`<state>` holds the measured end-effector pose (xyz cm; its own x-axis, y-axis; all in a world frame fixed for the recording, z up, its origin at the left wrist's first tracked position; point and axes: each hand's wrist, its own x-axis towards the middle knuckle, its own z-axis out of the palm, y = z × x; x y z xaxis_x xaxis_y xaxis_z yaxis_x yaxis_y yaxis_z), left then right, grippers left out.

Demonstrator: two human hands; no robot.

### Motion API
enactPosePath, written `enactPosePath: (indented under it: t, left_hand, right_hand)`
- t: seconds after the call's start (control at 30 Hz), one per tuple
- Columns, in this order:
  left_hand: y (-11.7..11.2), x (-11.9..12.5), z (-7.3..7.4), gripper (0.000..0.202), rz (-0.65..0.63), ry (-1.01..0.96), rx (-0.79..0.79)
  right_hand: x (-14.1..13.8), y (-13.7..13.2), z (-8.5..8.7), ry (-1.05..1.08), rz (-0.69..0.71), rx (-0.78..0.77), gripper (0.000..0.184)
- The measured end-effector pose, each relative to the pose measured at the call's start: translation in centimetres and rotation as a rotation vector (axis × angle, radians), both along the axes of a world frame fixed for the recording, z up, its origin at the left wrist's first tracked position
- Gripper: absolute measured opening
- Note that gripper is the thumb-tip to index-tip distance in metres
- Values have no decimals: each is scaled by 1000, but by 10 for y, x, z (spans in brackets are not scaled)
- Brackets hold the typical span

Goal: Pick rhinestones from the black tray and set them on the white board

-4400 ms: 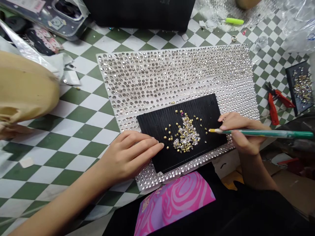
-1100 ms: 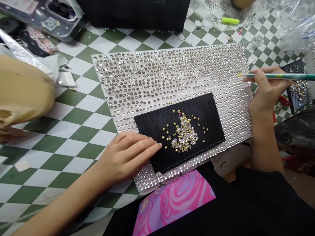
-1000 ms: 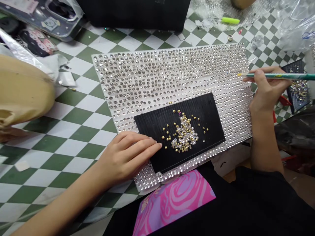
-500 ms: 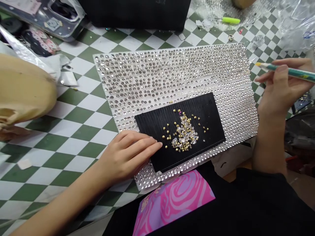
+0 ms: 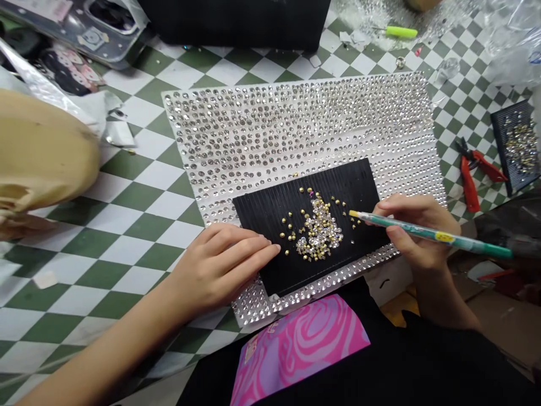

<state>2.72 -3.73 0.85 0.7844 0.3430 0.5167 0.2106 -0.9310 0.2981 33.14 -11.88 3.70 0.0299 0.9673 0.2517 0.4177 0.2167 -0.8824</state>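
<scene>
My left hand (image 5: 228, 262) lies over the left edge of a black ridged tray (image 5: 270, 276), fingers together on top, thumb hidden. Heaped in the middle of this tray are small clear and gold-backed rhinestones (image 5: 319, 228), a few scattered around the heap. My right hand (image 5: 416, 228) pinches a teal picker pencil (image 5: 426, 228) near its front. Its yellow tip is over the tray's right part, beside some loose stones. Beneath the tray is a white sheet (image 5: 262, 121) covered in rows of round rhinestones.
Red-handled pliers (image 5: 475, 169) and a second black tray (image 5: 501, 132) of rhinestones lie at the right. A black box-like object (image 5: 236, 22) stands at the back, near a green-handled tool (image 5: 401, 32). A tan rounded object (image 5: 42, 158) and a phone case (image 5: 84, 34) are on the left.
My right hand has swung left and toward me with the picker pencil, from beyond the sheet's right edge to over the tray. The pliers and second tray are now uncovered. My left hand stays put.
</scene>
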Motion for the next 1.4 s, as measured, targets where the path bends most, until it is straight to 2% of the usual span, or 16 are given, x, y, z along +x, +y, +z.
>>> enactPosePath:
  t: [0.23, 0.4, 0.53, 0.6, 0.7, 0.77, 0.87, 0.97, 1.1, 1.2, 1.4]
  left_hand:
    - [0, -2, -1, 18, -10, -2, -7]
    - [-1, -2, -1, 18, -8, -7, -1]
    - [-1, -1, 0, 19, -3, 5, 6]
    - [0, -2, 0, 20, 3, 5, 7]
    - [0, -2, 0, 20, 6, 6, 6]
    - [0, -2, 0, 19, 2, 2, 5]
    - [1, -1, 0, 18, -1, -8, 5]
    - [1, 0, 1, 18, -4, -15, 5]
    - [0, -1, 0, 18, -1, -8, 2]
    - [0, -2, 0, 19, 0, -5, -3]
    - [0, -2, -1, 18, -14, -13, -16]
  right_hand:
    - [-13, -3, -4, -40, 84, 16, 51]
    - [-13, -4, -9, -63, 60, 106, 43]
    - [-14, -4, -8, -97, 77, 91, 41]
    - [-17, -4, -6, -84, 57, 74, 37]
    - [-16, 3, -4, 32, -59, 122, 29]
    - [-7, 13, -2, 87, -180, 212, 24]
    - [24, 35, 1, 74, -386, 370, 17]
    - [68, 60, -1, 73, -419, 391, 14]
    - [115, 84, -13, 40, -418, 366, 7]
    - [131, 91, -25, -14, -471, 328, 5]
    - [136, 91, -34, -81, -510, 289, 6]
